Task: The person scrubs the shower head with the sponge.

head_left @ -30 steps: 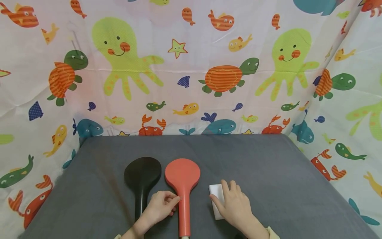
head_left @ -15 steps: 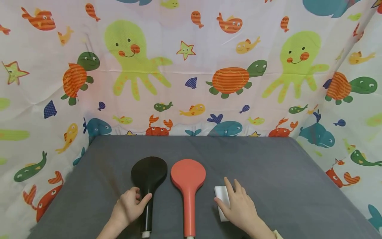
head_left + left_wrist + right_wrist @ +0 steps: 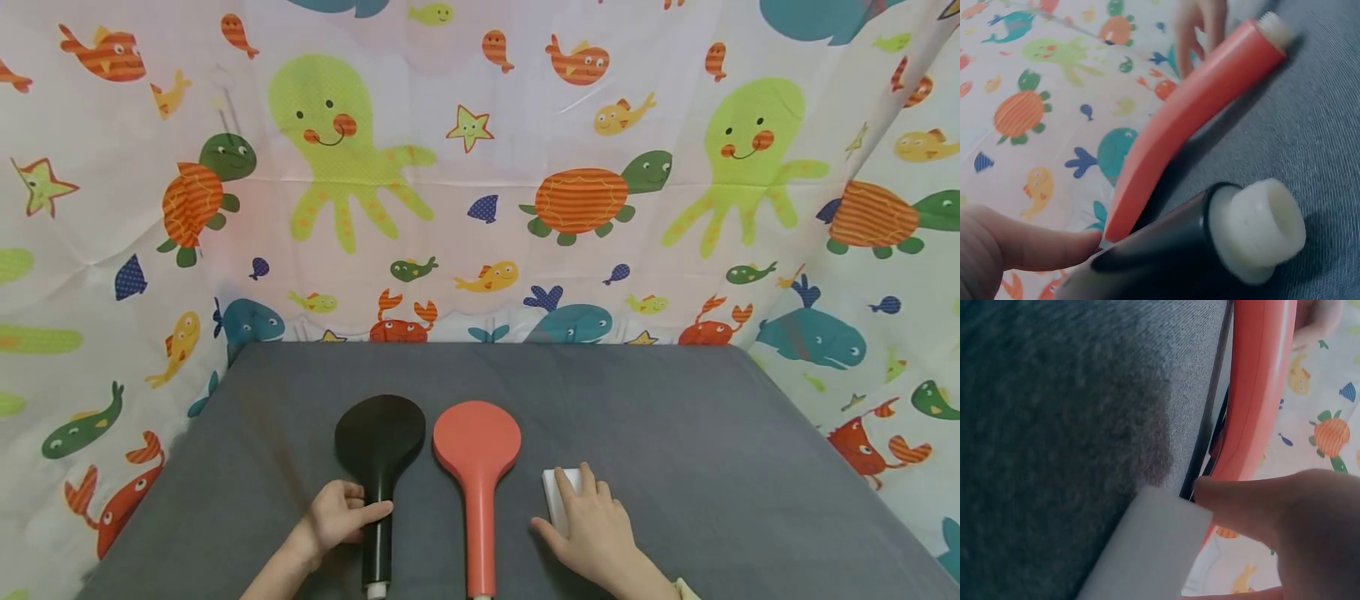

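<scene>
A black handheld shower head [image 3: 380,433] lies on the grey cloth with its broad round end away from me. My left hand [image 3: 336,515] grips its handle, thumb across the top and fingers at the left side. In the left wrist view a white connector [image 3: 1266,228] sticks out of the handle's end. Just to the right lies a coral shower head [image 3: 477,435], roughly parallel, touched by neither hand. My right hand [image 3: 594,529] lies over a flat white block [image 3: 553,498], fingers straight and thumb spread to the left. The hand hides much of the block.
A grey cloth [image 3: 660,417] covers the table, ending at a straight far edge. Behind it and along both sides hangs a white curtain [image 3: 427,217] printed with sea animals.
My left hand has moved left from the coral shower head's handle to the black one and now grips it. My right hand stays at the white block. The head view has turned slightly left.
</scene>
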Demonstrator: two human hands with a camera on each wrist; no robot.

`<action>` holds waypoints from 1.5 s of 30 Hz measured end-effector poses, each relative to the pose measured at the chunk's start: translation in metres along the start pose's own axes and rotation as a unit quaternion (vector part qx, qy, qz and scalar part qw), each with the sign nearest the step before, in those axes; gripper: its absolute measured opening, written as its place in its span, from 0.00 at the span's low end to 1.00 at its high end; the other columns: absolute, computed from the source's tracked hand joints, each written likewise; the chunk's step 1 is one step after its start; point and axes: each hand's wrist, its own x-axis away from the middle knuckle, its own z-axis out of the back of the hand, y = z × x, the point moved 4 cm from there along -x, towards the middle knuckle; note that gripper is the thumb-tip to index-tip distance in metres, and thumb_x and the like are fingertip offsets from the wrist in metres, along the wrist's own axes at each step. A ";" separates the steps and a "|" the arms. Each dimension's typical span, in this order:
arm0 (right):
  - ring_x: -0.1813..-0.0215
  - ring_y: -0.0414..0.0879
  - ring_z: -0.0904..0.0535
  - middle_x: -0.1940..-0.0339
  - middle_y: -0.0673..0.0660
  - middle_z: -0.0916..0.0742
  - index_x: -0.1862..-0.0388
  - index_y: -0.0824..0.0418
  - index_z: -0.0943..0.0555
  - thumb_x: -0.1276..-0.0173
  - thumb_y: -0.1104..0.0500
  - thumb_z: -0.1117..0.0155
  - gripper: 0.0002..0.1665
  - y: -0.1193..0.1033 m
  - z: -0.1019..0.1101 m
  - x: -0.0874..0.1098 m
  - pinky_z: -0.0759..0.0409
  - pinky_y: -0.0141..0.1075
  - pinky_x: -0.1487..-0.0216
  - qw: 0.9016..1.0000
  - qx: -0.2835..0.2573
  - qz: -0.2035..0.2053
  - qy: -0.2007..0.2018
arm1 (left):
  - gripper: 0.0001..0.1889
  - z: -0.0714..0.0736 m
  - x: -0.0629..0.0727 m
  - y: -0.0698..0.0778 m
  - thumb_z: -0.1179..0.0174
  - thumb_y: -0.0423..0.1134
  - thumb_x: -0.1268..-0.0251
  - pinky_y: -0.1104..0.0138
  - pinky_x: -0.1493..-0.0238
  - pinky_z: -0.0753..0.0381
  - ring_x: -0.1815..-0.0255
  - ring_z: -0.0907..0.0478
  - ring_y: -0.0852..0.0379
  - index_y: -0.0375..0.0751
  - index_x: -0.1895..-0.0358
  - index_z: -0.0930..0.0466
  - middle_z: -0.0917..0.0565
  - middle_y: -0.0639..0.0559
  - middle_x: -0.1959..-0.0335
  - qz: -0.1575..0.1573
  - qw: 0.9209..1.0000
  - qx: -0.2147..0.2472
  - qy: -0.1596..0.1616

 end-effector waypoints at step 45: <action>0.40 0.65 0.32 0.41 0.66 0.24 0.45 0.62 0.23 0.28 0.52 0.52 0.21 -0.068 0.112 -0.021 0.30 0.54 0.48 0.850 -0.081 0.359 0.376 | 0.22 -0.071 0.040 0.077 0.33 0.35 0.46 0.71 0.66 0.19 0.63 0.22 0.60 0.38 0.47 0.27 0.22 0.44 0.58 -0.279 0.953 -0.032 -0.110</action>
